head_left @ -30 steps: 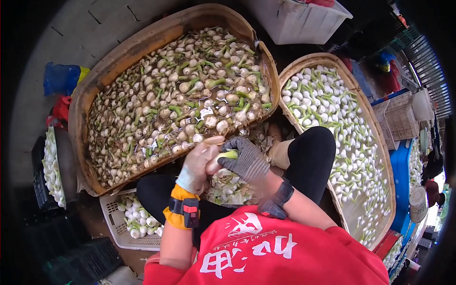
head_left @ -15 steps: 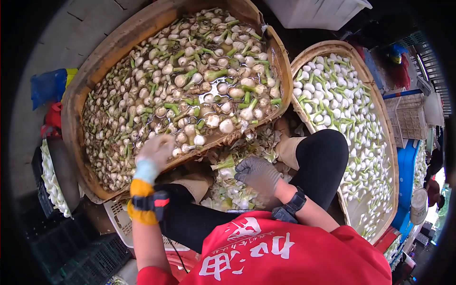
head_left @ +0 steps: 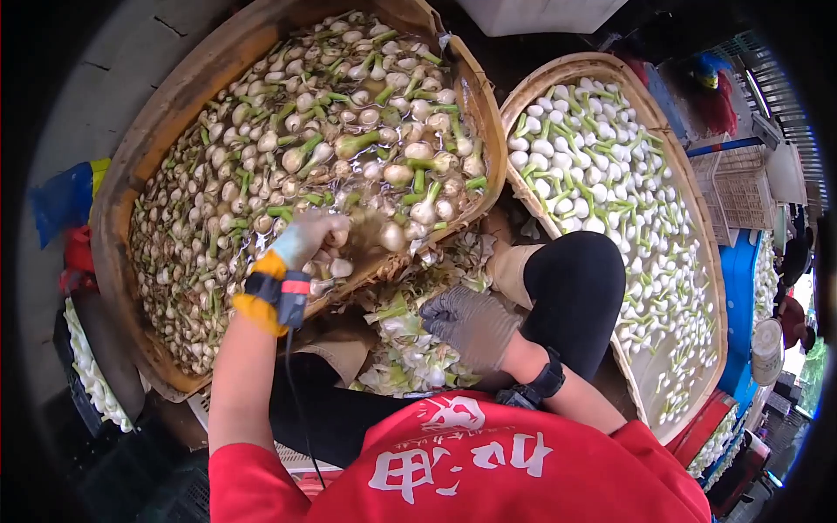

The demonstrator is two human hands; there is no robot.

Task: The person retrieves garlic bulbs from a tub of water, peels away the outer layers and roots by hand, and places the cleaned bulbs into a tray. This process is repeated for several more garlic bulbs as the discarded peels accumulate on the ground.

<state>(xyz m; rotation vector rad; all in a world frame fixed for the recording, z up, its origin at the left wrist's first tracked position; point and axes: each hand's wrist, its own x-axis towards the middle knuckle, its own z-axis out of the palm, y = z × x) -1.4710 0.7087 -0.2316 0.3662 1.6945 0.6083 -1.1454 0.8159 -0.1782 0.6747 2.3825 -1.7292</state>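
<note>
My left hand [head_left: 312,240], in a pale glove, is over the near edge of the large brown tub [head_left: 288,19], its fingers curled. What they hold, if anything, I cannot make out. Muddy white bulbs with green stems [head_left: 349,144], like young garlic or onions, lie in the tub's water around it. My right hand [head_left: 471,324], in a grey glove, is closed between my knees, above a heap of pale green and white peelings [head_left: 410,353]. Its fingers hide whatever is in them.
On the right stands a second tub [head_left: 523,91] of clean white bulbs [head_left: 593,166] with green stems. A white bin [head_left: 540,13] is at the top. Plastic crates [head_left: 745,187] are stacked at the far right. A dark container of white bulbs [head_left: 91,370] is at the left.
My left hand has shifted right and up, further over the wet bulbs, with its fingers more curled. My right hand stays closed above the peelings. The whole view has shifted slightly.
</note>
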